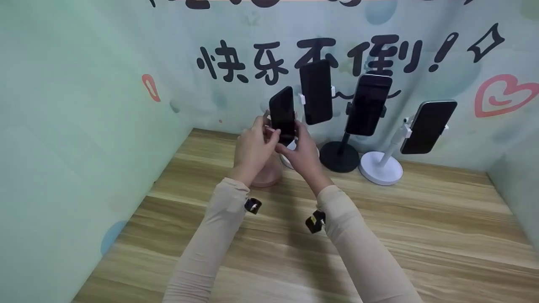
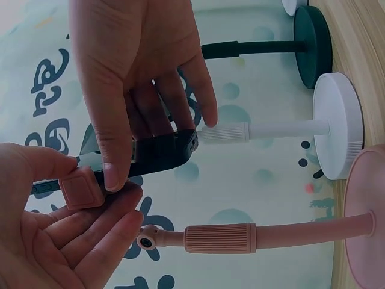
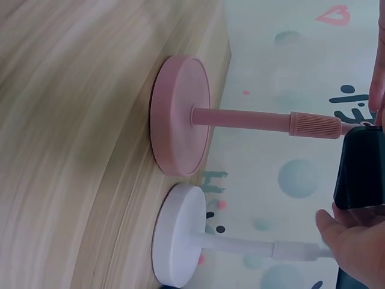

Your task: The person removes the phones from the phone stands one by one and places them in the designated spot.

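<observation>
A black phone (image 1: 282, 115) stands tilted between both hands at the head of a pink phone stand (image 2: 301, 236). My left hand (image 1: 254, 147) pinches the pink clamp (image 2: 82, 188) of that stand at the phone's edge, its other fingers spread below. On the phone's other side, my right hand (image 1: 306, 155) grips the phone, with thumb in front and fingers behind. In the right wrist view the phone's lower end (image 3: 361, 168) shows above the right fingers. The pink round base (image 3: 180, 114) rests on the table.
Right of the pink stand are a white stand (image 2: 340, 126) with a phone (image 1: 316, 92), a black stand (image 1: 339, 156) with a phone (image 1: 369, 105), and another white stand (image 1: 381, 168) with a phone (image 1: 428, 127). A printed curtain (image 1: 236, 101) hangs behind the wooden table (image 1: 442, 227).
</observation>
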The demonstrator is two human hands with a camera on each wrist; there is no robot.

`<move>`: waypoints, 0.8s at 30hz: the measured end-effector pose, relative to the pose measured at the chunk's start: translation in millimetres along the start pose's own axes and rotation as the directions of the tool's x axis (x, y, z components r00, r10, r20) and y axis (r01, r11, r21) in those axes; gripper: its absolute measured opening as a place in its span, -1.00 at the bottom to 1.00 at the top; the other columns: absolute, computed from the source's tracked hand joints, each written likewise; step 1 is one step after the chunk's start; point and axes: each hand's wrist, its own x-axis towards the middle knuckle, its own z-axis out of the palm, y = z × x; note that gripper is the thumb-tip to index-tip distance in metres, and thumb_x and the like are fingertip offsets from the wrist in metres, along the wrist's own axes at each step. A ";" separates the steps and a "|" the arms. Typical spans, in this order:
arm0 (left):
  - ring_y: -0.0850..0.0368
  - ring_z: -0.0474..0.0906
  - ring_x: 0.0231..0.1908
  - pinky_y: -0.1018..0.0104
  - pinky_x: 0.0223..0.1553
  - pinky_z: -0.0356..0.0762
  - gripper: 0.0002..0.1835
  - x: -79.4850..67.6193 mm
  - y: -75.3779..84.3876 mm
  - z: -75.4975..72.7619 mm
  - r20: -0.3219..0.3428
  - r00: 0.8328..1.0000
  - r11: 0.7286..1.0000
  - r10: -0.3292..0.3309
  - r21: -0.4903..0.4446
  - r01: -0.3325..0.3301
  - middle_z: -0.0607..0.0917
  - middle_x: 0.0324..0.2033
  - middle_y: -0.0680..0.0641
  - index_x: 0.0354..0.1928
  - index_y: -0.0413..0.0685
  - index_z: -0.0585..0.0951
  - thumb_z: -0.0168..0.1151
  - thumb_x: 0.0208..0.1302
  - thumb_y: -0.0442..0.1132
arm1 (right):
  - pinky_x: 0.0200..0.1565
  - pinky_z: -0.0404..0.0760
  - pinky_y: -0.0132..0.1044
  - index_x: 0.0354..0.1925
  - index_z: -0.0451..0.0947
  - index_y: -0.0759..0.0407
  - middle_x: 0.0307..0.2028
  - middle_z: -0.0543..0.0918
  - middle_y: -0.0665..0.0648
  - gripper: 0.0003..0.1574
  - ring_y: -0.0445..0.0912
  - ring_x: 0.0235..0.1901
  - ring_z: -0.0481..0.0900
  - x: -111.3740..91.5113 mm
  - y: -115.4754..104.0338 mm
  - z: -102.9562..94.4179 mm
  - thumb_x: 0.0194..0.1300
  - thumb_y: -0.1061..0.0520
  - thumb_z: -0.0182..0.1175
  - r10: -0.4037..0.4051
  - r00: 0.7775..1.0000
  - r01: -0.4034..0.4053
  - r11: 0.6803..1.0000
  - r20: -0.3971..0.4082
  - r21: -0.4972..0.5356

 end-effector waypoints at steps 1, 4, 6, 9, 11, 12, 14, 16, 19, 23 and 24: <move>-0.08 0.71 -0.27 0.03 -0.20 0.64 -0.60 0.1 -0.2 0.0 -0.003 1.000 1.000 0.001 0.001 -0.001 0.78 -0.25 -0.12 0.13 -0.13 0.51 0.16 0.42 -0.02 | 0.41 0.39 -0.04 0.50 0.08 0.20 0.39 0.40 0.22 0.02 0.03 0.40 0.37 0.4 0.0 0.7 0.28 -0.05 0.36 -0.005 1.000 0.006 1.000 -0.005 0.008; -0.08 0.71 -0.27 0.02 -0.18 0.64 -0.60 0.2 -0.7 -0.1 -0.007 1.000 1.000 0.003 0.000 -0.003 0.78 -0.26 -0.12 0.12 -0.12 0.52 0.17 0.41 -0.02 | 0.43 0.36 -0.09 0.50 0.09 0.21 0.37 0.42 0.22 0.01 0.01 0.39 0.38 1.1 -0.2 2.7 0.28 -0.02 0.36 -0.024 0.999 0.025 1.000 -0.020 0.017; -0.07 0.71 -0.24 0.03 -0.15 0.64 -0.56 0.3 -0.8 0.0 -0.003 1.000 1.000 0.004 -0.008 -0.004 0.78 -0.24 -0.11 0.19 -0.12 0.50 0.16 0.42 -0.02 | 0.43 0.36 -0.11 0.49 0.10 0.22 0.36 0.43 0.22 0.00 0.00 0.38 0.39 1.3 -0.6 3.9 0.27 -0.01 0.37 -0.036 0.999 0.037 0.999 -0.030 0.022; -0.04 0.72 -0.21 0.05 -0.10 0.65 -0.52 0.6 -0.7 0.7 0.009 1.000 1.000 -0.005 -0.007 0.005 0.78 -0.22 -0.09 0.24 -0.11 0.48 0.16 0.42 0.01 | 0.44 0.34 -0.13 0.47 0.12 0.23 0.35 0.44 0.22 0.00 -0.01 0.37 0.40 1.7 -1.0 6.3 0.27 -0.03 0.37 -0.044 0.998 0.044 0.999 -0.047 0.007; -0.04 0.72 -0.21 0.05 -0.10 0.65 -0.51 0.5 -0.4 1.5 0.013 1.000 1.000 -0.012 -0.002 0.012 0.78 -0.21 -0.09 0.24 -0.10 0.49 0.17 0.42 0.04 | 0.44 0.34 -0.13 0.46 0.14 0.24 0.34 0.43 0.23 -0.01 0.00 0.37 0.40 2.0 -1.0 7.7 0.27 -0.05 0.36 -0.047 0.997 0.046 0.999 -0.059 -0.017; -0.03 0.72 -0.20 0.05 -0.10 0.65 -0.51 0.5 -0.2 2.1 0.016 1.000 1.000 -0.015 0.001 0.015 0.78 -0.21 -0.09 0.22 -0.10 0.49 0.17 0.42 0.05 | 0.44 0.34 -0.12 0.46 0.14 0.24 0.35 0.42 0.23 -0.01 0.00 0.37 0.39 2.0 -1.2 8.0 0.27 -0.06 0.36 -0.044 0.997 0.042 0.999 -0.066 -0.032; -0.04 0.72 -0.20 0.05 -0.11 0.64 -0.54 0.2 0.6 2.9 0.018 1.000 1.000 -0.021 0.009 0.021 0.78 -0.22 -0.09 0.14 -0.10 0.51 0.16 0.42 0.08 | 0.44 0.34 -0.11 0.46 0.15 0.23 0.35 0.41 0.23 -0.02 0.01 0.38 0.38 2.2 -1.6 8.3 0.27 -0.07 0.36 -0.042 0.996 0.037 0.998 -0.076 -0.058; -0.07 0.72 -0.19 0.02 -0.10 0.64 -0.55 -0.3 1.3 3.6 0.015 1.000 1.000 -0.025 0.019 0.025 0.78 -0.21 -0.10 0.14 -0.10 0.51 0.16 0.43 0.08 | 0.44 0.35 -0.11 0.46 0.16 0.23 0.36 0.40 0.23 -0.03 0.01 0.38 0.37 2.1 -1.9 8.1 0.27 -0.08 0.36 -0.043 0.996 0.037 0.997 -0.083 -0.070; -0.14 0.72 -0.16 -0.02 -0.10 0.65 -0.56 -1.4 2.7 4.0 0.009 0.999 0.999 -0.031 0.044 0.030 0.78 -0.20 -0.14 0.15 -0.10 0.50 0.15 0.44 0.06 | 0.40 0.40 -0.11 0.45 0.20 0.21 0.33 0.46 0.21 -0.04 0.00 0.34 0.44 1.7 -2.1 7.8 0.25 -0.08 0.37 -0.057 0.993 0.048 0.995 -0.101 -0.088; -0.21 0.72 -0.17 -0.07 -0.13 0.65 -0.54 -2.3 3.9 4.5 -0.010 1.000 0.997 -0.027 0.075 0.028 0.78 -0.21 -0.19 0.22 -0.10 0.49 0.13 0.46 0.03 | 0.34 0.47 -0.09 0.45 0.21 0.20 0.30 0.50 0.21 -0.04 0.00 0.29 0.51 0.8 -1.1 8.7 0.25 -0.10 0.37 -0.091 0.989 0.073 0.986 -0.115 -0.153; -0.22 0.72 -0.17 -0.08 -0.13 0.65 -0.54 -2.4 4.1 4.8 -0.013 1.000 0.996 -0.023 0.080 0.024 0.78 -0.21 -0.19 0.23 -0.10 0.49 0.13 0.46 0.03 | 0.34 0.48 -0.08 0.46 0.19 0.20 0.31 0.50 0.22 -0.03 0.01 0.29 0.51 0.3 -0.7 8.8 0.26 -0.11 0.36 -0.098 0.988 0.076 0.981 -0.118 -0.180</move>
